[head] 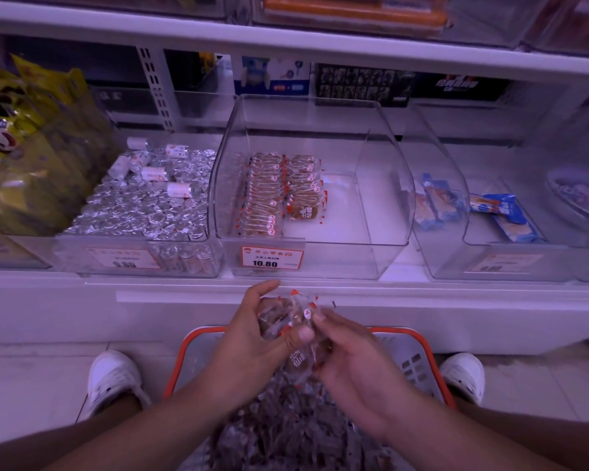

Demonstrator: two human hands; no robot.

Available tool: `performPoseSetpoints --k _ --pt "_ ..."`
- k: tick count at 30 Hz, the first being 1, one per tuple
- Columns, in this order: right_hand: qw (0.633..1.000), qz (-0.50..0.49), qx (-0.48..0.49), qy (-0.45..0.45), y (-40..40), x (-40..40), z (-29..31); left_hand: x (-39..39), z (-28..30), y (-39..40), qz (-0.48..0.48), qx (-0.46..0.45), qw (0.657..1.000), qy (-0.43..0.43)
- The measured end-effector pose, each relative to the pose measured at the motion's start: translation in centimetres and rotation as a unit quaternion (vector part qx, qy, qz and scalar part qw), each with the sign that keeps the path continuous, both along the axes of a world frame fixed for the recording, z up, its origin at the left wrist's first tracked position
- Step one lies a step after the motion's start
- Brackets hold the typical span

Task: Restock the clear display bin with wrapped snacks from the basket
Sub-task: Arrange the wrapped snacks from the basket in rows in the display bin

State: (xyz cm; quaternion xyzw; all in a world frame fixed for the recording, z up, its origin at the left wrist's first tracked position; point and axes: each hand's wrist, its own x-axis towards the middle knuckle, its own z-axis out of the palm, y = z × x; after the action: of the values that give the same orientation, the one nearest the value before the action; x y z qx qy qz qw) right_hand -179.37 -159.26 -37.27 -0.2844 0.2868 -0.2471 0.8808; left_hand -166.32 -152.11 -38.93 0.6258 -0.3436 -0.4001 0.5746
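A clear display bin (385, 198) stands on the shelf straight ahead, with two rows of wrapped snacks (276, 192) lined up in its left part and bare floor on its right. Below it, over the orange-rimmed basket (422, 338), both hands hold a small bunch of wrapped snacks (295, 321). My left hand (252, 341) grips the bunch from the left, thumb across the wrappers. My right hand (351, 355) pinches the bunch from the right. The basket holds a heap of more wrapped snacks (286, 426).
A bin of silver foil-wrapped items (143, 202) stands to the left, and yellow bags (24, 137) lie further left. Clear bins with blue packets (504, 212) stand to the right. An upper shelf edge (286, 39) overhangs. White shoes (113, 379) flank the basket.
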Motion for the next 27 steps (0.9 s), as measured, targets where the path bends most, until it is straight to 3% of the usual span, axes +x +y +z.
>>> performPoseSetpoints --k 5,8,12,17,20,23,27 --pt "0.998 0.03 -0.042 0.02 1.5 0.3 -0.3 -0.9 0.4 0.1 0.12 -0.008 0.992 -0.043" --pt "0.991 0.083 -0.08 0.07 2.6 0.3 -0.9 -1.9 0.5 0.1 0.166 0.037 0.985 0.021" --pt "0.994 0.04 -0.064 0.082 2.9 0.5 -1.2 -2.0 0.1 -0.3 0.118 0.122 0.968 0.187" --pt "0.998 0.048 -0.029 0.032 0.1 -0.1 0.5 0.7 1.1 -0.8 -0.016 0.037 0.959 0.28" --pt "0.994 0.107 0.0 0.012 -1.6 -0.5 1.1 2.5 1.5 -0.8 -0.068 0.004 0.971 0.231" --pt "0.987 0.16 -0.001 -0.009 -1.9 -0.6 1.2 2.4 1.4 -0.8 -0.028 0.001 0.993 0.112" --pt "0.985 0.17 0.0 -0.013 -1.1 -0.5 1.0 0.7 1.1 -0.5 0.015 0.004 1.0 0.026"
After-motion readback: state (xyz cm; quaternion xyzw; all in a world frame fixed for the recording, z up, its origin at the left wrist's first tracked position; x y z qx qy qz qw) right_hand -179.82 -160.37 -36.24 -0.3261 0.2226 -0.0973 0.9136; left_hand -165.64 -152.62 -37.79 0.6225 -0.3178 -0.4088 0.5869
